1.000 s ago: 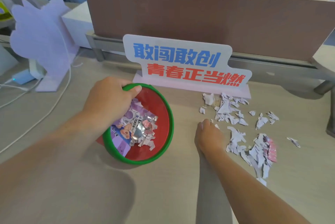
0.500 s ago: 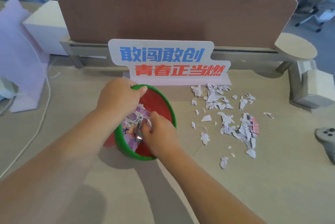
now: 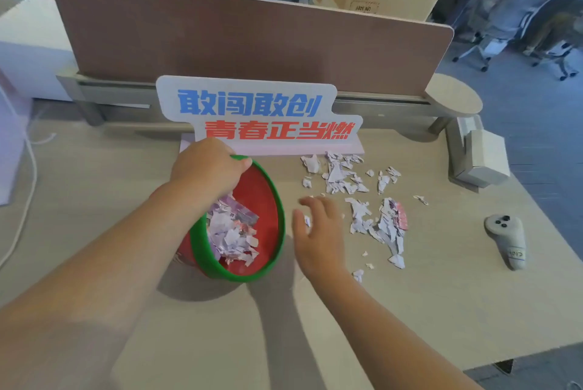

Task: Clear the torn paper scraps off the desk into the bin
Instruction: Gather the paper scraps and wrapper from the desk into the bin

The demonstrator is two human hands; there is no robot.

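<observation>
A small red bin with a green rim (image 3: 277, 200) stands tilted toward me on the desk, with torn scraps (image 3: 232, 233) inside. My left hand (image 3: 206, 169) grips its far rim, thumb over the edge. My right hand (image 3: 317, 232) hovers just right of the bin with fingers spread; a tiny white scrap shows at its fingers. Torn paper scraps (image 3: 378, 222) lie scattered on the desk to the right of that hand, with another cluster (image 3: 339, 173) further back by the sign.
A white sign with blue and red characters (image 3: 258, 115) stands behind the bin. A brown partition (image 3: 252, 33) runs along the desk's back. A grey controller (image 3: 508, 240) lies at the right. A white cable (image 3: 28, 187) trails at left. The desk edge (image 3: 520, 355) is near right.
My right hand has left the bin's inside and moved right over the desk, fingers now spread. The bin holds more scraps. My view has shifted right.
</observation>
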